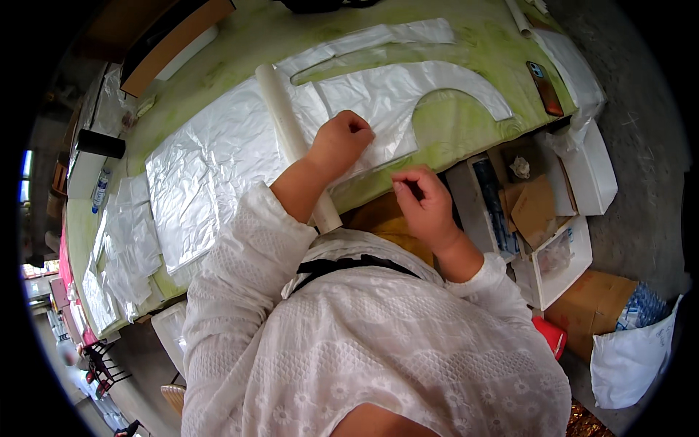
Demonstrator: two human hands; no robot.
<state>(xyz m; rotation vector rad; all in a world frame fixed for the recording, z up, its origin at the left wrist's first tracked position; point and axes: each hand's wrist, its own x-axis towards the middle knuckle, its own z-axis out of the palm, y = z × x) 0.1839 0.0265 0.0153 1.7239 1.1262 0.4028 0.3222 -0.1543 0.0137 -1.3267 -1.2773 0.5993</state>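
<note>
Nearest me, my right hand (424,204) hangs just off the near table edge, fingertips drawn together in a pinch; whether anything sits between them I cannot tell. A little farther, my left hand (341,142) is curled into a loose fist, knuckles pressing down on the white fabric sheet (218,164), right beside the cardboard roll (291,135) that lies diagonally across it and overhangs the near edge.

The sheet is thin, pale and heavily creased, spread over the green table (466,124) from the left toward the middle. Its right part is a cut piece with a half-round notch (437,91), and a long narrow strip (364,40) lies beyond it.

To keep this going well, I judge the pressing hand should stay flat and firm so the slippery material does not creep, with the roll kept from shifting onto the cut edge.

Farther right, a phone (545,88) lies on the table. Open white boxes (564,255) of cardboard scraps stand on the floor to the right.
</note>
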